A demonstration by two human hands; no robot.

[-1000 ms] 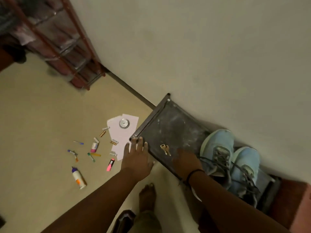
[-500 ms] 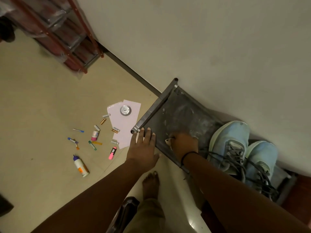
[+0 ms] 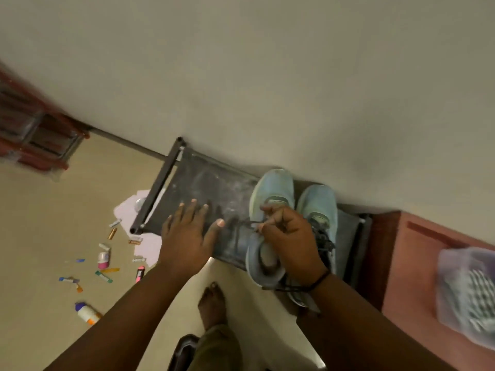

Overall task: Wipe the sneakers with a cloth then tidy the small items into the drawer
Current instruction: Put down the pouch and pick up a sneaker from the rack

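Head view. We look down on a dark rack (image 3: 203, 183) standing against the wall, with two light blue sneakers (image 3: 273, 188) side by side on its right half, toes to the wall. Our left hand (image 3: 187, 234) lies flat on the rack's front edge, fingers straight and spread, holding nothing. Our right hand (image 3: 289, 236) is curled over the nearer sneaker's opening; its fingers appear to pinch the dark laces (image 3: 325, 241) or tongue, though blur keeps us from telling exactly which. No cloth shows in either hand; whether the striped bundle in a clear bag (image 3: 471, 287) on the red cabinet (image 3: 412, 263) at right is one, we cannot tell.

The small items (image 3: 103, 261) lie scattered on the floor (image 3: 40, 236) left of the rack: a glue bottle (image 3: 86, 313), a pink marker (image 3: 139, 273), small tubes and caps, and white paper (image 3: 128, 210) partly under the rack's corner. A bare foot (image 3: 213, 303) stands below.

We judge the wiping step to be just opening, with the sneaker being taken hold of. The next move calls for lifting it off the rack and finding a cloth; no drawer is clearly in view.
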